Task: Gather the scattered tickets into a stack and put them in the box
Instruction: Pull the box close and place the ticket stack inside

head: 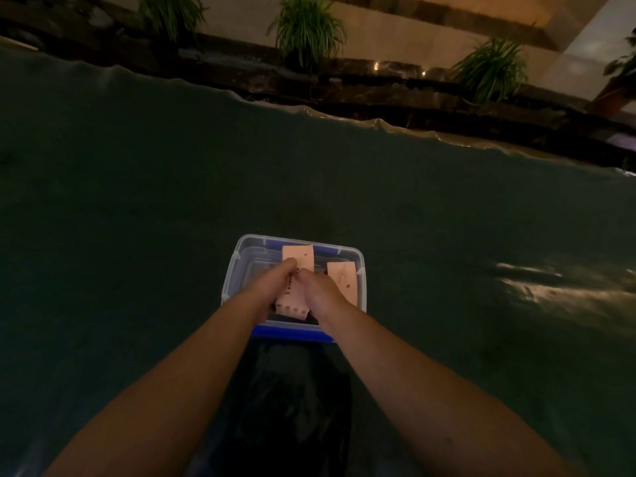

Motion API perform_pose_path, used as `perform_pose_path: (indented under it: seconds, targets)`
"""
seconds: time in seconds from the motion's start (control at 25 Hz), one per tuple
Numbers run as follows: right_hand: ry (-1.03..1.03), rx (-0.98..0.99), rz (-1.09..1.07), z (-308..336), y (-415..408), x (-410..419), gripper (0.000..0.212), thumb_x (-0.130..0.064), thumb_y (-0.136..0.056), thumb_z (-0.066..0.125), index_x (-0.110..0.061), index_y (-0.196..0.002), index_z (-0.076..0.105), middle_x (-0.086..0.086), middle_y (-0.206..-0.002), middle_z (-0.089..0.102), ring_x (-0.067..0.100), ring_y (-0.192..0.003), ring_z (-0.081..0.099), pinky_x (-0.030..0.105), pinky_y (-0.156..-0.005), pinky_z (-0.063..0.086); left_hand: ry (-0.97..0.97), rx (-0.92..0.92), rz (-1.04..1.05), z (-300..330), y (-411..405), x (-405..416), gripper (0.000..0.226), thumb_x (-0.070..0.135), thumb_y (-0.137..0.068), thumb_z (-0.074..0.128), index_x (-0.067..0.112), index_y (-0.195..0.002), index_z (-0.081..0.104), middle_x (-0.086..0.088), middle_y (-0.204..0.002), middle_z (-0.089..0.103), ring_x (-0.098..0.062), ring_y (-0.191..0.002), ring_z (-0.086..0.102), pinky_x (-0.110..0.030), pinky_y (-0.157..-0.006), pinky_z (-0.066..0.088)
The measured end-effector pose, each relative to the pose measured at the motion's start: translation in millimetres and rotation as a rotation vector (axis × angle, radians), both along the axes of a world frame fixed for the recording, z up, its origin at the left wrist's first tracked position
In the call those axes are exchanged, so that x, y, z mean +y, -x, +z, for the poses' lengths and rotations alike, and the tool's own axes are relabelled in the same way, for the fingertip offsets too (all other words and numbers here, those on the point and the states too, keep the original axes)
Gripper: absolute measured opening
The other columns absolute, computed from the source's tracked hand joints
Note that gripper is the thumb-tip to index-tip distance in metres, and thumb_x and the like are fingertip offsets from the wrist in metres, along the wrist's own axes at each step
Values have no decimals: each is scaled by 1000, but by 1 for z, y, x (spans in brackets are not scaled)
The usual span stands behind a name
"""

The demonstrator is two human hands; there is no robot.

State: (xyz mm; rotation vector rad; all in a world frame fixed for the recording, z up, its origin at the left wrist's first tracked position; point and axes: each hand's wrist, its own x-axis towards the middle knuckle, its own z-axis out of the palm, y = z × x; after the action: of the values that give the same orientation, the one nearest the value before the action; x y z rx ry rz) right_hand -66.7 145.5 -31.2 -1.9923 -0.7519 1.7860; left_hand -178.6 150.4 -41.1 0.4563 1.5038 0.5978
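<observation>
A clear plastic box [237,270] with a blue rim stands on the dark green cloth in front of me. Both hands reach into it. My left hand [272,287] and my right hand [320,292] together grip a pale pink ticket [290,304] with a perforated near edge, one hand on each side. Another pink ticket [303,256] leans at the box's far wall. A third ticket [344,280] lies against the right wall. How many tickets the hands hold together cannot be made out.
The green cloth [137,218] spreads wide on all sides, its far edge wavy. Beyond it runs a dark ledge with several potted plants [306,29]. A dark shape [289,390] lies between my forearms, near the box's front.
</observation>
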Motion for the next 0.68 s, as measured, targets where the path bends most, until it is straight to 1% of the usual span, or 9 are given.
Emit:
perform_pose_path:
  seconds: [0.08, 0.2, 0.24, 0.32, 0.4, 0.44, 0.48, 0.6, 0.68]
  targets:
    - [-3, -12, -17, -6, 3, 0, 36, -45, -106, 51, -22, -132, 60, 11, -121, 73, 31, -112, 70, 51, -108, 53, -7, 20, -31, -3, -1, 1, 30, 45, -92, 64, 26, -115, 65, -12, -107, 75, -30, -99, 71, -53, -92, 56]
    - [-29, -29, -25, -7, 3, 1, 32, -44, -107, 50, -22, -126, 63, 10, -118, 74, 29, -110, 70, 49, -108, 53, -32, 72, -79, -4, -6, 3, 29, 45, -95, 60, 24, -114, 65, -12, -106, 75, -29, -99, 70, -54, -98, 53]
    - [-37, -55, -9, -7, 3, 1, 32, -44, -107, 51, -22, -126, 63, 9, -118, 74, 28, -107, 70, 46, -105, 54, -35, 90, -90, -4, -8, 3, 29, 44, -97, 58, 22, -115, 65, -13, -107, 74, -29, -100, 69, -54, -100, 52]
    - [-39, -129, 67, -8, 2, 3, 34, -43, -107, 52, -19, -128, 63, 9, -116, 72, 26, -100, 69, 40, -94, 55, -28, 125, -118, -4, -10, 3, 31, 43, -100, 55, 17, -116, 64, -16, -109, 73, -30, -102, 69, -53, -103, 50]
    - [-50, -199, 152, -10, 3, 5, 35, -41, -107, 53, -17, -130, 62, 10, -116, 71, 24, -96, 68, 36, -83, 54, -21, 158, -132, -2, -13, 4, 32, 39, -102, 52, 13, -117, 63, -18, -110, 72, -31, -104, 68, -52, -104, 49]
    - [-45, -216, 176, -7, 4, 5, 35, -40, -107, 54, -16, -130, 61, 11, -114, 71, 24, -93, 68, 36, -81, 54, -16, 169, -134, 1, -13, 4, 32, 38, -103, 52, 12, -117, 63, -19, -110, 71, -31, -105, 67, -51, -104, 49]
    - [-45, -224, 185, -7, 5, 6, 34, -40, -106, 55, -15, -129, 62, 11, -113, 71, 24, -92, 68, 36, -84, 54, -19, 184, -133, 1, -13, 5, 30, 37, -103, 51, 11, -116, 63, -19, -109, 71, -31, -103, 67, -49, -102, 50]
    - [-45, -247, 177, -3, 5, 3, 29, -37, -105, 58, -16, -124, 63, 9, -111, 71, 26, -100, 70, 43, -97, 57, -21, 235, -156, 9, -10, 4, 23, 35, -103, 53, 14, -104, 62, -16, -101, 70, -27, -91, 67, -44, -91, 52]
    - [-93, -235, 182, 9, -2, -5, 19, -38, -104, 59, -23, -117, 61, 6, -111, 70, 25, -100, 69, 43, -95, 59, -25, 240, -216, 13, -7, 3, 22, 35, -103, 53, 15, -105, 62, -15, -105, 70, -28, -94, 67, -46, -95, 53]
